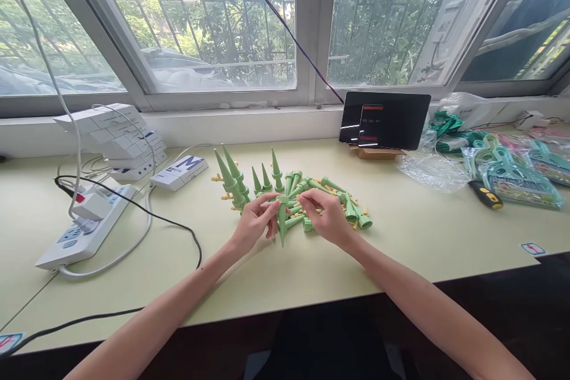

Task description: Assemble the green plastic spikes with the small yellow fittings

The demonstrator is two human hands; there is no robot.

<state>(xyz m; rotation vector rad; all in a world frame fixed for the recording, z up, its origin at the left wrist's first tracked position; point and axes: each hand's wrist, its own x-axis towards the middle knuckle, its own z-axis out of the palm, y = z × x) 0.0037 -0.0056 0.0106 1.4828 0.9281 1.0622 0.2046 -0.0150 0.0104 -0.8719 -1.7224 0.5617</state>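
My left hand (258,217) is closed around the top of a green plant watering spike (282,227), whose tip points down toward the table. Close by on the right, my right hand (327,214) has its fingers pinched together near the spike's collar; whatever they hold is too small or hidden to make out. Behind both hands lies a pile of loose green spikes (351,211) mixed with small yellow pieces. To the left of the pile, several green spikes (228,173) stand upright with yellow valves sticking out of their sides.
A white power strip (89,231) with cables lies at the left, near stacked white boxes (120,136) and a single white box (179,173). A tablet (385,120) stands at the back. Bagged teal items (521,175) and a black-yellow handle (486,195) are at the right.
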